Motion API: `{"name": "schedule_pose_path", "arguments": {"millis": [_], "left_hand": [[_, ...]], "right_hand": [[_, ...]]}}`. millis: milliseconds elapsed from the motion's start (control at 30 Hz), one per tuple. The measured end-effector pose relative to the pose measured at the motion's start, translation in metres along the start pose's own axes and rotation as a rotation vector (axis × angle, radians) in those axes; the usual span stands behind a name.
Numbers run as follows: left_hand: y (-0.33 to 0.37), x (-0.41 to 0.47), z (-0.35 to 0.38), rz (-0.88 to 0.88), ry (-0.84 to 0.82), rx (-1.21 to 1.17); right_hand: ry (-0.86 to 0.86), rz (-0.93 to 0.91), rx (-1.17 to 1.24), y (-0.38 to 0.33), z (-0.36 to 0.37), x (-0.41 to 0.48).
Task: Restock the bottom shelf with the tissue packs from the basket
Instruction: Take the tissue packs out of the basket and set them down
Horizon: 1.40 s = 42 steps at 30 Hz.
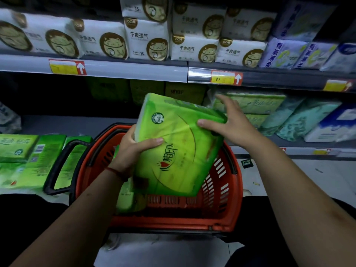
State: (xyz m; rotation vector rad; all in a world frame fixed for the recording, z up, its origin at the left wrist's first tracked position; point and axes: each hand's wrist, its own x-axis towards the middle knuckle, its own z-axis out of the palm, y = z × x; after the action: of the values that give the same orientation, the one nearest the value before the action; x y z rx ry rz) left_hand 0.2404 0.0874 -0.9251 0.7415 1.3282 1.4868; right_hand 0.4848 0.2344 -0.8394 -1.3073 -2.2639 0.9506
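A large green tissue pack (179, 143) is tilted above the red basket (221, 189), its top end toward the bottom shelf (77, 124). My left hand (133, 149) grips its left edge, thumb across the front. My right hand (231, 122) lies on its upper right corner with the thumb on the front and the fingers spread straight behind. Another green pack (125, 199) stands inside the basket at the left. Dark green packs (146, 91) sit deep on the bottom shelf.
Green packs (28, 160) lie stacked on the floor left of the basket, behind its black handle (57, 170). Light green and blue-white packs (289, 116) fill the bottom shelf's right side. White packs (146, 39) line the shelf above. A small dark wrapper (246, 163) lies on the floor.
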Motion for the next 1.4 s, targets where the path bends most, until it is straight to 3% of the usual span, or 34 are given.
{"name": "schedule_pose_path", "arguments": {"millis": [100,233,333,467,567,700,933,1167,1400], "left_hand": [[0.017,0.003,-0.009,-0.018,0.105,-0.106],[0.045,0.001,-0.004,-0.028,0.135,-0.352],[0.075,0.001,0.003,-0.03,0.088,-0.405],[0.115,0.007,-0.001,-0.052,0.01,-0.204],[0.135,0.011,-0.018,-0.104,-0.148,-0.026],[0.144,0.0,-0.043,-0.152,-0.258,0.001],[0.108,0.005,-0.041,-0.145,-0.025,-0.116],[0.104,0.007,-0.036,-0.126,0.057,-0.21],[0.112,-0.002,-0.043,-0.135,0.092,-0.408]], "right_hand": [[0.031,0.131,0.351,0.004,0.003,0.002],[-0.26,0.173,0.623,0.002,0.02,0.002],[-0.248,0.138,0.77,-0.016,0.033,0.005],[-0.173,0.161,0.904,-0.043,0.028,0.011],[-0.148,0.185,1.006,-0.055,0.027,0.015],[-0.149,0.191,0.975,-0.059,0.038,0.017],[-0.139,0.165,0.848,-0.058,0.056,0.012],[-0.123,0.159,0.939,-0.066,0.055,0.008],[-0.157,-0.002,0.976,-0.073,0.047,0.006]]}}
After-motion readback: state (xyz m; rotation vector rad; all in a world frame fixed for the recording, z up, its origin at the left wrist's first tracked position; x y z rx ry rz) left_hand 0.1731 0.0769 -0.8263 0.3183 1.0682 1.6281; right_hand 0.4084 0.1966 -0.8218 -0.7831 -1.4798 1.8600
